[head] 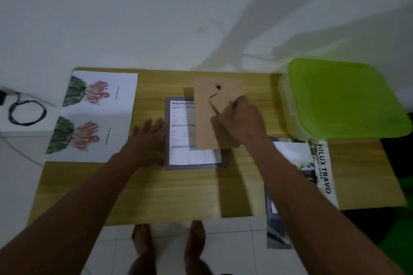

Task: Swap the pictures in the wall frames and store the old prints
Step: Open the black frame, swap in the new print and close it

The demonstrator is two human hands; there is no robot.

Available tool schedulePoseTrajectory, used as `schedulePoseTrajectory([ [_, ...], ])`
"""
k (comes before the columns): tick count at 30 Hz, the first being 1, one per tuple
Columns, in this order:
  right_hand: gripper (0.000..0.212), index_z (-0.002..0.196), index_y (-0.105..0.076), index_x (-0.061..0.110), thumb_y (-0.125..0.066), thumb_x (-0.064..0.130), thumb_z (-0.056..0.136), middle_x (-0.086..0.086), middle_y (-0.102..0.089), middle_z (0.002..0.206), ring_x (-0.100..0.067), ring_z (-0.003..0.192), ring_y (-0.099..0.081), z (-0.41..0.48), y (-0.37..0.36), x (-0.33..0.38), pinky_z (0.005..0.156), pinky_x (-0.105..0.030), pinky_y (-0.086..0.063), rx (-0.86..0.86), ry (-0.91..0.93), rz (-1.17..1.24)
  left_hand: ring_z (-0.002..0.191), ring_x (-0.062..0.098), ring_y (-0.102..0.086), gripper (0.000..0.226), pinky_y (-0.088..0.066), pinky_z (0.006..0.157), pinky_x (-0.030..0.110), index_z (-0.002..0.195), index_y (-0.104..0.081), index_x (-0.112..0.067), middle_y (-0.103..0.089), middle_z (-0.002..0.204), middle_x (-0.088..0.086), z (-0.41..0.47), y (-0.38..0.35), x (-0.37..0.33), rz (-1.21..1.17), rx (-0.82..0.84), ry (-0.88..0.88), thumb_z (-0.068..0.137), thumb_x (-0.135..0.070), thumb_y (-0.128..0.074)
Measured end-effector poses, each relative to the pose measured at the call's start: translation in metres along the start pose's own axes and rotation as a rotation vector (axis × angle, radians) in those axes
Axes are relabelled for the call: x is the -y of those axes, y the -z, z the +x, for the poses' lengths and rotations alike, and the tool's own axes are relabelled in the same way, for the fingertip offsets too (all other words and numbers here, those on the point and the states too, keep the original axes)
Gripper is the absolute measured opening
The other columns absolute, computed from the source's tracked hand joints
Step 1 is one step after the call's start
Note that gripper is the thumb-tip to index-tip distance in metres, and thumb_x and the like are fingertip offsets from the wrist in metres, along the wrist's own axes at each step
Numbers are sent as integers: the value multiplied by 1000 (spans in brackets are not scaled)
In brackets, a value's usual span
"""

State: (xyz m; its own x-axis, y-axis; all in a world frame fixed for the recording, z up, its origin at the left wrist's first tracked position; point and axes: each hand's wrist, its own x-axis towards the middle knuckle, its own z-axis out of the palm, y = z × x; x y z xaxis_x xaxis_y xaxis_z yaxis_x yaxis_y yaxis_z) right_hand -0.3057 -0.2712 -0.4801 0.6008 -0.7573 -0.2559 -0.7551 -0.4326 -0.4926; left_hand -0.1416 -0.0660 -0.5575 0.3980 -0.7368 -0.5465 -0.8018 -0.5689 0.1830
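A grey picture frame (196,166) lies face down in the middle of the wooden table (178,194), with a printed specification sheet (181,123) inside it. My right hand (240,121) grips the brown backing board (205,127) by its stand and holds it tilted, raised over the frame's right half. My left hand (147,136) lies flat and open on the table, touching the frame's left edge. Two flower prints (93,116) lie on the table at the left. A car brochure print (321,165) lies at the right, over another grey frame (277,230).
A lime-green lidded plastic box (342,98) stands at the table's back right. A white unit with a black coiled cable (25,113) is at the far left. A white wall runs behind the table. My bare feet (167,239) stand on white tiles at the front edge.
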Motion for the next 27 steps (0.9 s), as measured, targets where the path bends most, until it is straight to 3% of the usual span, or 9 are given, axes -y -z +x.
schedulePoseTrajectory([
  [9, 53, 116, -50, 11, -71, 46, 81, -6, -64, 113, -27, 101, -62, -38, -69, 14, 70, -30, -41, 74, -65, 9, 147, 36, 14, 138, -7, 117, 57, 153, 13, -18, 11, 162, 4, 0, 2, 3, -83, -21, -47, 61, -50, -85],
  [27, 46, 118, -50, 10, -63, 43, 89, -8, -63, 111, -27, 99, -61, -31, -76, 30, 69, -31, -39, 55, 28, -112, 147, 31, 15, 137, -4, 119, 54, 153, 10, -19, 14, 161, 8, -3, -2, 5, -88, -70, -24, 59, -51, -85],
])
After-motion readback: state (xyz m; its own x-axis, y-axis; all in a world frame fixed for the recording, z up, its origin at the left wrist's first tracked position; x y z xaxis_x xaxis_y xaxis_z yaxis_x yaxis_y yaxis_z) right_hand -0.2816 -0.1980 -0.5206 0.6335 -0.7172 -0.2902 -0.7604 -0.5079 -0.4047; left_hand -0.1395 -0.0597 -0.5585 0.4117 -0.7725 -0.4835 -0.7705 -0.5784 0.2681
